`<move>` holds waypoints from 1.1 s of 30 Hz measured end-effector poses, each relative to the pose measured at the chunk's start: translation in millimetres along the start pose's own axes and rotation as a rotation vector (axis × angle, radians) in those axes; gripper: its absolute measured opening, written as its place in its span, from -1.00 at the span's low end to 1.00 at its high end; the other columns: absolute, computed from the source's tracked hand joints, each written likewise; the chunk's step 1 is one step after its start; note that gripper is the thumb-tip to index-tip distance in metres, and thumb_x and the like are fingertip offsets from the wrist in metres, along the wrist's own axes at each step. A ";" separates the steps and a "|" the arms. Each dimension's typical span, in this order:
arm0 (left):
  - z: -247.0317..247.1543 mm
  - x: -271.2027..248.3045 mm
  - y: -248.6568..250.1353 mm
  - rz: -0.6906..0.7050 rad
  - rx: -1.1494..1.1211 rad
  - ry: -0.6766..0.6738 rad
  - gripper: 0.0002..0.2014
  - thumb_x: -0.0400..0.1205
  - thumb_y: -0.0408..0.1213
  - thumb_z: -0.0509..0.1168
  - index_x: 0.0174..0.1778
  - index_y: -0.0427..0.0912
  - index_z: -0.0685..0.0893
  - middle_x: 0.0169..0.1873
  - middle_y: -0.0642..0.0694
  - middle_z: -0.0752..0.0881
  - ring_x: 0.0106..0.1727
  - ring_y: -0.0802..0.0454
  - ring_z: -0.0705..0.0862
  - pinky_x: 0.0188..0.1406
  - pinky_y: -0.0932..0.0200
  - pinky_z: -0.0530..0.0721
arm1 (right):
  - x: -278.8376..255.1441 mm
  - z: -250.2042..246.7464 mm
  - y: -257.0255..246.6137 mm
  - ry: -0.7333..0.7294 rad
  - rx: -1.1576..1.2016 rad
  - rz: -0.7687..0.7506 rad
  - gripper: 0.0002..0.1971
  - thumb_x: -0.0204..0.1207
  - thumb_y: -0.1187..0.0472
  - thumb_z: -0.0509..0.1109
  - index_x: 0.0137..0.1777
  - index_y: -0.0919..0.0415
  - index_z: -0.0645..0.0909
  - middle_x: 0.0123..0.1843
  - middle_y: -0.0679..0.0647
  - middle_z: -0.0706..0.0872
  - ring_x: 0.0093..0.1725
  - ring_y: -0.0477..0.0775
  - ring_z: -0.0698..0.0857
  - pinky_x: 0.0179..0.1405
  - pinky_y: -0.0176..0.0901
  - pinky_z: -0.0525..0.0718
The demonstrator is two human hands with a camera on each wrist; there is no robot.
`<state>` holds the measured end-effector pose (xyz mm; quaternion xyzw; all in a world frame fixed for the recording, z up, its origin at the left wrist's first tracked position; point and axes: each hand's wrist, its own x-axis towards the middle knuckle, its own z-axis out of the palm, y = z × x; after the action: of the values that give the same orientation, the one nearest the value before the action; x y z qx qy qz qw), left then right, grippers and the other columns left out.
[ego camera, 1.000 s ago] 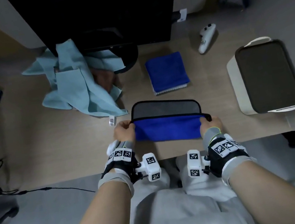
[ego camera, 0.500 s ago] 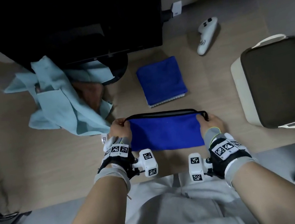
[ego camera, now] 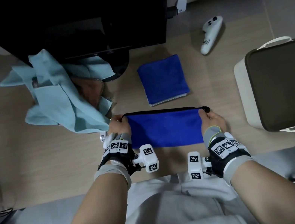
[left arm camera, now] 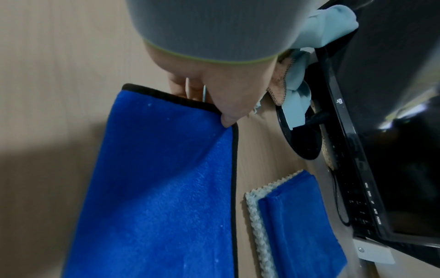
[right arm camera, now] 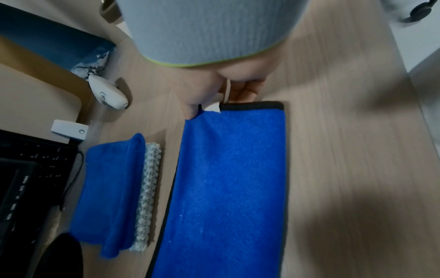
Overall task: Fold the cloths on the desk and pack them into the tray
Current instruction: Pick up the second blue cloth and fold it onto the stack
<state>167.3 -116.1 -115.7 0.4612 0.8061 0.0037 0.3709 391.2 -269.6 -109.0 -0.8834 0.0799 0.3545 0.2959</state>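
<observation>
A blue cloth with black edging point(ego camera: 165, 128) point(left arm camera: 154, 188) point(right arm camera: 228, 188) lies folded in half into a long strip near the desk's front edge. My left hand point(ego camera: 119, 127) point(left arm camera: 214, 94) pinches its far left corner. My right hand point(ego camera: 210, 119) point(right arm camera: 214, 94) pinches its far right corner. Behind it lies a smaller folded blue cloth point(ego camera: 163, 79) point(left arm camera: 302, 222) point(right arm camera: 109, 190) with a pale fringed underside. A heap of light blue cloths point(ego camera: 61, 95) with a brown one point(ego camera: 89, 89) among them sits at the left. The dark-lined tray point(ego camera: 284, 85) stands at the right.
A black monitor point(ego camera: 86, 18) on a round stand rises at the back, over part of the cloth heap. A white controller point(ego camera: 210, 33) point(right arm camera: 107, 92) lies at the back right. The desk's front edge runs just under my wrists.
Both hands carried the near blue edge away from me over the grey inner side, which is now covered. The cloth lies folded in half.
</observation>
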 end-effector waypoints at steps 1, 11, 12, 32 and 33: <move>-0.8 -2.0 2.3 0.007 -0.039 -0.004 -0.90 0.56 -0.06 0.27 -0.05 0.12 0.64 -0.08 0.02 0.74 -0.02 -0.13 0.70 0.08 0.09 0.62 | 0.2 1.3 0.6 -0.002 0.039 -0.025 -0.79 0.47 -0.08 0.43 -0.05 0.02 0.74 -0.24 0.01 0.73 -0.26 0.08 0.64 -0.08 -0.17 0.64; -6.3 -18.2 -5.9 0.075 -0.177 -0.001 -0.91 0.51 -0.15 0.28 -0.10 0.02 0.63 -0.28 -0.06 0.71 -0.27 -0.13 0.65 -0.18 0.09 0.67 | -11.9 9.7 -5.4 -0.136 -0.388 0.021 -0.56 0.41 -0.03 0.51 0.19 0.23 0.63 0.09 0.14 0.75 -0.05 0.23 0.68 0.03 -0.07 0.64; -2.7 -22.0 -5.2 0.041 -0.249 -0.092 -0.93 0.57 -0.18 0.27 -0.10 -0.04 0.64 -0.36 -0.09 0.68 -0.37 -0.12 0.62 -0.30 0.12 0.65 | -13.0 10.9 -8.4 -0.145 -0.404 0.009 -0.56 0.43 0.00 0.49 0.22 0.23 0.62 0.17 0.15 0.75 0.01 0.25 0.70 0.02 -0.08 0.62; 55.6 -93.5 45.2 -0.047 -0.208 -0.845 -0.72 0.70 -0.25 0.18 0.32 0.04 0.55 0.07 -0.12 0.75 0.07 -0.07 0.72 0.31 -0.07 0.58 | -5.1 -46.8 -52.2 -0.540 0.042 -0.001 -0.77 0.37 0.36 0.52 0.03 0.24 0.69 -0.09 0.15 0.80 -0.13 0.13 0.78 -0.31 -0.17 0.77; 55.7 -96.9 48.2 -0.045 -0.217 -0.844 -0.70 0.68 -0.27 0.19 0.32 0.05 0.57 0.08 -0.12 0.76 0.10 -0.08 0.73 0.32 -0.08 0.59 | -7.9 -48.0 -57.4 -0.575 0.039 -0.002 -0.75 0.40 0.35 0.50 0.07 0.23 0.68 -0.08 0.13 0.79 -0.13 0.07 0.76 -0.30 -0.22 0.74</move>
<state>265.6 -179.4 -81.7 0.3630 0.5883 -0.1084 0.7144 433.4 -251.4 -49.4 -0.7408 -0.0011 0.5886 0.3238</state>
